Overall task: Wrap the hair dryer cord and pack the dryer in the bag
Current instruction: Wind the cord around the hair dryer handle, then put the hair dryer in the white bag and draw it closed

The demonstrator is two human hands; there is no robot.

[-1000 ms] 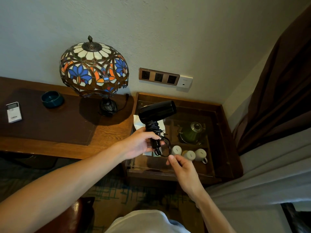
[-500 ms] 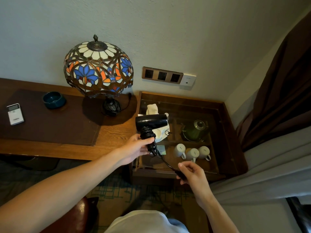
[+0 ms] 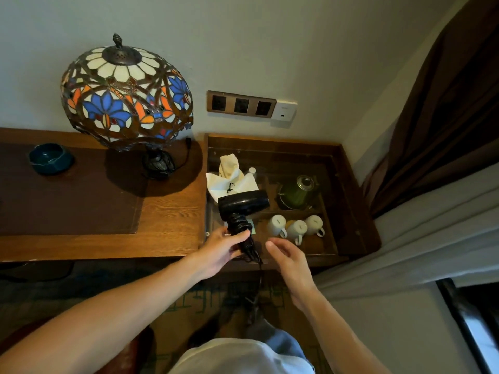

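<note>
My left hand point(image 3: 220, 249) grips the handle of the black hair dryer point(image 3: 244, 205), which points right above the glass-topped side table point(image 3: 351, 211). The black cord point(image 3: 239, 225) is coiled around the handle, and a loose end point(image 3: 260, 276) hangs straight down below my hand. My right hand point(image 3: 287, 259) hovers just right of the handle with fingers apart, holding nothing. A white cloth bag point(image 3: 229, 175) lies on the table's glass behind the dryer.
A stained-glass lamp point(image 3: 125, 98) and a teal ashtray point(image 3: 50, 158) stand on the wooden desk point(image 3: 167, 228) at left. Under the glass sit a green kettle point(image 3: 298, 193) and three white mugs point(image 3: 295, 228). Wall sockets point(image 3: 241, 105) are above; curtains point(image 3: 445, 117) hang at right.
My right hand let go of the cord's end, which now dangles down, and moved up beside the handle. The dryer shifted slightly lower and nearer.
</note>
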